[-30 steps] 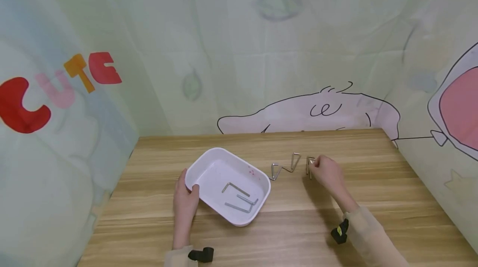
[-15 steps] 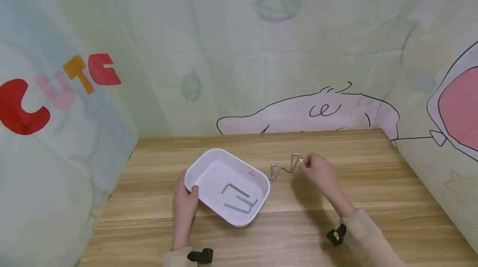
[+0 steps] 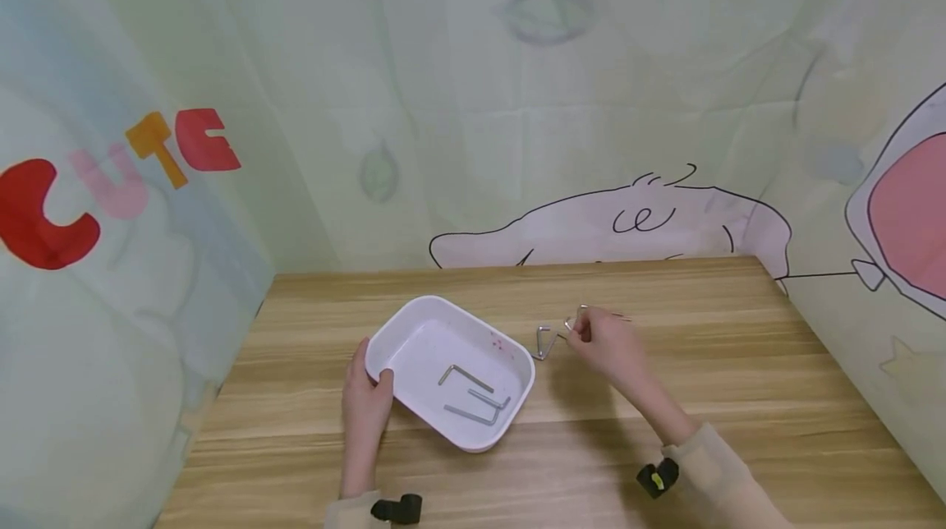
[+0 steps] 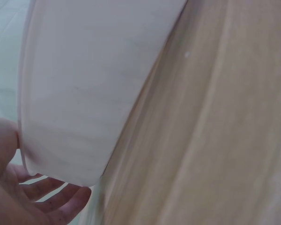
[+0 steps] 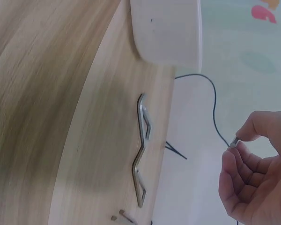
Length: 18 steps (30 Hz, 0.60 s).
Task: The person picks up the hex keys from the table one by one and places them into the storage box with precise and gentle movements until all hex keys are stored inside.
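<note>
My left hand (image 3: 365, 402) holds a white plastic tray (image 3: 406, 328) at its left end, thumb over the rim. In the left wrist view the fingers (image 4: 68, 204) lie against the outer wall. Inside the tray are several L-shaped hex keys (image 3: 469, 377). Up over the table, right of the tray, my right hand (image 3: 613, 352) pinches another hex key (image 5: 234, 141) between thumb and fingertips; most of it is hidden. Below that hand, more hex keys (image 5: 141, 133) lie in a zigzag line on the table; the head view shows one hex key (image 3: 544, 342) near the tray.
The wooden table (image 3: 296, 447) reaches back to a printed fabric curtain (image 3: 325, 143), which also hangs at both sides. Part of another hex key (image 3: 622, 317) shows behind my right hand. Each wrist wears a small black camera (image 3: 397, 508).
My right hand has picked up a hex key from the right end of the row and carried it left toward the tray. The left hand and the tray have stayed in place.
</note>
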Each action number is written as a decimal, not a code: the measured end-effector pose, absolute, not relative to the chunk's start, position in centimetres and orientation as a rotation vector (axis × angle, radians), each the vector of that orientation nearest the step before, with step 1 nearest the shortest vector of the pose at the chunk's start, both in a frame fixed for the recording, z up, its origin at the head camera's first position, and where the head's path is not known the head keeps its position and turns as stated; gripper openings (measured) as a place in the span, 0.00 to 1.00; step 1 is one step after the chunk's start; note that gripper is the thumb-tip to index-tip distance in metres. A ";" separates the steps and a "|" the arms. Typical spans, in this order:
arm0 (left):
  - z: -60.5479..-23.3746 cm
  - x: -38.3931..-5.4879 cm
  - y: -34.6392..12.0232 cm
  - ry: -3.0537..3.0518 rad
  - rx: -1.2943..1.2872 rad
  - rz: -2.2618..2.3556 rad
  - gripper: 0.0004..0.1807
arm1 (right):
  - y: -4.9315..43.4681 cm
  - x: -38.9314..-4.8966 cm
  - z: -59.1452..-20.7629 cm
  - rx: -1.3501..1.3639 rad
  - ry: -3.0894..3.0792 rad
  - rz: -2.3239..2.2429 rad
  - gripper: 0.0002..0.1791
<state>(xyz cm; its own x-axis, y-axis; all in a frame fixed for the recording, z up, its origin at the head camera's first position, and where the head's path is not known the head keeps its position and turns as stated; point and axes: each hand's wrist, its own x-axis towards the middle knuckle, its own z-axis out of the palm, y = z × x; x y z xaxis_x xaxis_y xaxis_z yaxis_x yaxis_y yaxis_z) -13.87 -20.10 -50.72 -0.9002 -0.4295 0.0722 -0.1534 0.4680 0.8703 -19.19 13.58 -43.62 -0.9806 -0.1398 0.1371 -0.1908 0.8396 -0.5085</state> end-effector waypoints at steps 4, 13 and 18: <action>-50.7 -13.9 -20.1 -2.434 0.487 -1.406 0.35 | 12.9 -18.8 -43.5 0.338 -2.888 0.833 0.03; -50.9 -13.9 -20.1 -2.425 0.484 -1.417 0.35 | 11.0 -18.0 -43.7 0.483 -2.858 0.858 0.04; -50.8 -13.9 -20.1 -2.429 0.487 -1.412 0.35 | 10.1 -17.8 -44.3 0.578 -2.844 0.818 0.04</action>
<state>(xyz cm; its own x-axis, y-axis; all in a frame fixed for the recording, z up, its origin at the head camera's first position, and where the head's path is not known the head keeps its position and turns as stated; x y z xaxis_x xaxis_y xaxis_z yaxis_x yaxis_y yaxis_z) -13.88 -20.08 -50.77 -0.9012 -0.4264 0.0778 -0.1433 0.4624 0.8750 -17.78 10.10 -44.33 -0.9187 -0.3262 0.2226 -0.3947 0.7802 -0.4853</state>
